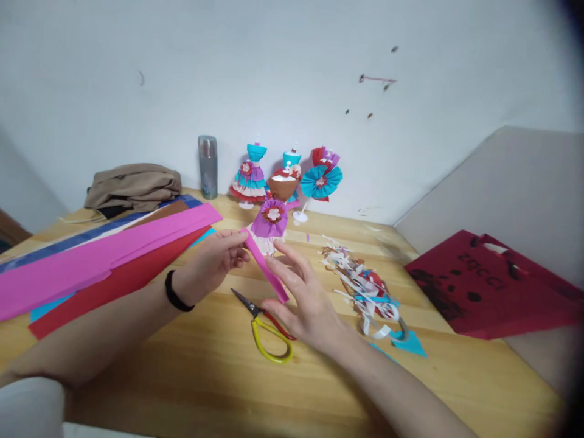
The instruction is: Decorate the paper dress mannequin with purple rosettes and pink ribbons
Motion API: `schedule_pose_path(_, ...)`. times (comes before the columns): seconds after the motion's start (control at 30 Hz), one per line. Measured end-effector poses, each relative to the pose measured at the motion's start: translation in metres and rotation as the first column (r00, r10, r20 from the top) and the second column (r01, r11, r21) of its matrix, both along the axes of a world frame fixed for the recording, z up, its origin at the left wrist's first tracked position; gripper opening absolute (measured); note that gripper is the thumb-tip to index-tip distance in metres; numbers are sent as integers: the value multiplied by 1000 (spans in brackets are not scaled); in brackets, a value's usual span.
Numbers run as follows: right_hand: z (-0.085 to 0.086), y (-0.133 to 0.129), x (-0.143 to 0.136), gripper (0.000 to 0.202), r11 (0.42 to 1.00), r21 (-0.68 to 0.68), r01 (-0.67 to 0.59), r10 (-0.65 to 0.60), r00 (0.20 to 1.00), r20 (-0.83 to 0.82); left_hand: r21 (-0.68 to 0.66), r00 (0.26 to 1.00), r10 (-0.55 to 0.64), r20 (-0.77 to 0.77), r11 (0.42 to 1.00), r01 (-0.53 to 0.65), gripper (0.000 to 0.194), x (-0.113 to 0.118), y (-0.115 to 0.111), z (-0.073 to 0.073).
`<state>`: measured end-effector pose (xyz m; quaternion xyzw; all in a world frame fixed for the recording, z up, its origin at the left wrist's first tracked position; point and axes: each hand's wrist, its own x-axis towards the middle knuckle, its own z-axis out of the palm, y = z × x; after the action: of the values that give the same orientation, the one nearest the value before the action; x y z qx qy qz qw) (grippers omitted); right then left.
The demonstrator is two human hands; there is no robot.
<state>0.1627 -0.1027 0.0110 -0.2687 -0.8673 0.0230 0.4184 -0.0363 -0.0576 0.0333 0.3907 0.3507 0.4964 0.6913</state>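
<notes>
My left hand (223, 258), a black band on its wrist, pinches the upper end of a narrow pink paper strip (264, 267). The strip slants down toward my right hand (303, 298). That hand has its thumb and fingers spread around the strip's lower part, and I cannot tell whether a fingertip touches it. Scissors (269, 337) with one yellow and one red handle lie on the table below, partly behind my right thumb. Just beyond my hands stands a small paper dress (269, 219) with a brown top, a purple skirt and a flower.
More paper dresses on stands (249, 176) and a steel flask (208, 167) line the wall. Long crepe paper sheets (104, 261) and a brown cloth (134, 185) lie left. Paper scraps (360, 280), a tape roll (401, 328) and a red bag (493, 286) are right.
</notes>
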Motion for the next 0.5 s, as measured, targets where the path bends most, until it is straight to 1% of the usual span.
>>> schedule_pose_path(0.07, 10, 4, -4, 34, 999, 34, 1, 1, 997, -76, 6, 999, -26, -36, 1000, 26, 20, 6, 2, 8)
schedule_pose_path(0.1, 16, 6, -5, 25, 999, 26, 19, -15, 991, -136, 9, 998, -32, -48, 999, 32, 20, 8, 4, 12)
schedule_pose_path(0.13, 21, 10, -4, 19, 999, -4, 32, -32, 978, -205, 21, 998, -33, -56, 999, 34, 20, 10, 5, 17)
schedule_pose_path(0.2, 32, 17, -2, 11, 992, -124, 14, -56, 939, -340, 72, 998, -40, -50, 996, 44, 20, 14, 9, 25)
schedule_pose_path(0.27, 41, 24, 1, 16, 971, -235, -45, -59, 906, -419, 132, 999, -36, -16, 991, 38, 18, 17, 14, 32)
schedule_pose_path(0.33, 46, 29, 4, 27, 960, -278, -44, -68, 922, -382, 162, 1000, -5, 28, 987, 1, 17, 20, 19, 37)
schedule_pose_path(0.37, 47, 30, 4, 35, 963, -269, -13, -78, 942, -326, 166, 998, 16, 53, 986, -25, 17, 22, 21, 39)
schedule_pose_path(0.43, 48, 34, 3, 51, 977, -204, 63, -104, 974, -199, 169, 994, 56, 93, 983, -71, 15, 26, 26, 43)
schedule_pose_path(0.47, 48, 35, 1, 54, 982, -163, 91, -116, 981, -153, 174, 992, 65, 106, 981, -83, 15, 28, 29, 44)
schedule_pose_path(0.5, 47, 37, 0, 53, 986, -122, 110, -126, 983, -134, 180, 992, 68, 110, 980, -87, 14, 30, 31, 46)
